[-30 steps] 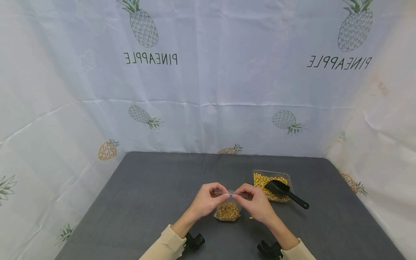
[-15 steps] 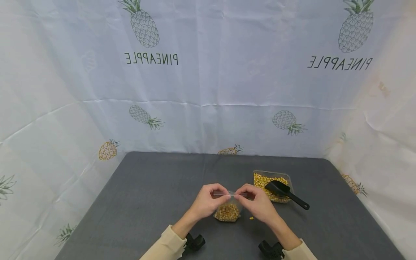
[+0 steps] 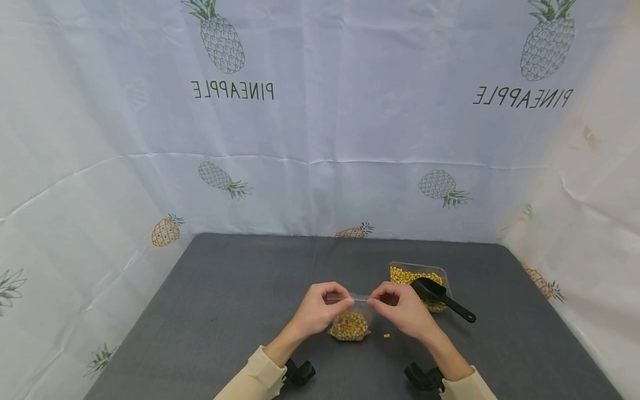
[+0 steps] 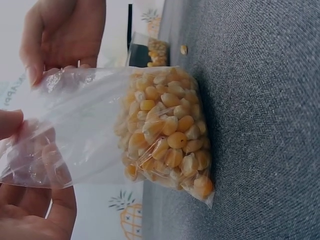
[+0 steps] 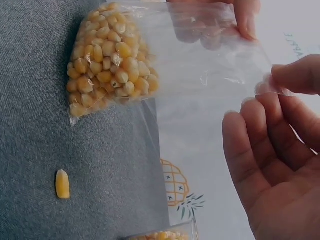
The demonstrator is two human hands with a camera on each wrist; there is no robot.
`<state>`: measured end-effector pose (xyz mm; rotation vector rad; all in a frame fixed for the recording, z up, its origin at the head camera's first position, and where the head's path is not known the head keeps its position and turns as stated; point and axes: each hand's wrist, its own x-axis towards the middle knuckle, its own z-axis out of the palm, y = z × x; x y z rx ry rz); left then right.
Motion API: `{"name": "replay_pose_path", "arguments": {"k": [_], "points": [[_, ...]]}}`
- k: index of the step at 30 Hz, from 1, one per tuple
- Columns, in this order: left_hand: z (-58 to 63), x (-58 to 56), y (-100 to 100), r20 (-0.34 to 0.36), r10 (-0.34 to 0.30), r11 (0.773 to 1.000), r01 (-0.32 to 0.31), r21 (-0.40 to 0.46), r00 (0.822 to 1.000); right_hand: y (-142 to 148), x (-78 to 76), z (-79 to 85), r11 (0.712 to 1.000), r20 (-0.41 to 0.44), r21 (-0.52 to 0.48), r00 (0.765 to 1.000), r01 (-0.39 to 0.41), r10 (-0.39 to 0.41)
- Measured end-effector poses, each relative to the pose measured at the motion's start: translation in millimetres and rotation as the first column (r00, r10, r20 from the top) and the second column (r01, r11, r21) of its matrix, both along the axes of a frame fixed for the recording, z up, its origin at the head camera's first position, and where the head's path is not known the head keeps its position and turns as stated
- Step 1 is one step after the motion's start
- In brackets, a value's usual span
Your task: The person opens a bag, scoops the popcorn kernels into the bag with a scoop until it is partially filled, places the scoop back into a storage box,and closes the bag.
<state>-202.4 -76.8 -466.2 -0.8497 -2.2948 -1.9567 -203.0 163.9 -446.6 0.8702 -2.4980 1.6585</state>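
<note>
A clear zip bag stands on the grey table, its lower part full of yellow corn kernels. Its see-through top edge is stretched between both hands. My left hand pinches the left part of that edge between thumb and fingers. At the right corner, my right hand pinches the edge with thumb and forefinger; its other fingers lie behind the bag in the right wrist view. A single loose kernel lies on the table to the right of the bag.
A clear tub of corn kernels stands behind my right hand. A black scoop rests in it, handle sticking out over the grey table. Patterned cloth hangs behind and at both sides.
My right hand has slid to the right along the bag's top edge, widening the gap between the hands. My left hand and the filled lower part have stayed about where they were.
</note>
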Motion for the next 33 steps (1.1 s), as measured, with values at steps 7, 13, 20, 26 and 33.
{"name": "replay_pose_path", "arguments": {"k": [7, 13, 20, 26, 33], "points": [[-1.2, 0.8, -0.1, 0.002, -0.029, 1.0, 0.029, 0.0, 1.0, 1.4, 0.6, 0.3, 1.0, -0.012, 0.011, 1.0, 0.0, 0.0], [-1.2, 3.5, 4.0, 0.027, -0.054, 0.998, 0.054, 0.015, 0.998, -0.6, 1.4, -1.2, 0.999, -0.034, -0.012, 0.999, -0.031, 0.031], [-2.3, 2.5, 3.6, -0.001, -0.038, 0.999, 0.038, 0.017, 0.999, -3.8, 1.7, -0.5, 0.999, -0.049, 0.002, 0.998, -0.04, 0.04], [-3.7, 0.4, 2.4, -0.011, -0.016, 1.0, 0.016, -0.01, 1.0, -2.1, 2.9, 3.4, 0.999, -0.033, 0.005, 0.999, -0.033, 0.033], [0.5, -0.9, -0.3, -0.021, 0.008, 1.0, -0.008, -0.03, 1.0, 0.6, 2.6, 5.0, 1.0, 0.003, 0.015, 1.0, -0.009, 0.009]]}}
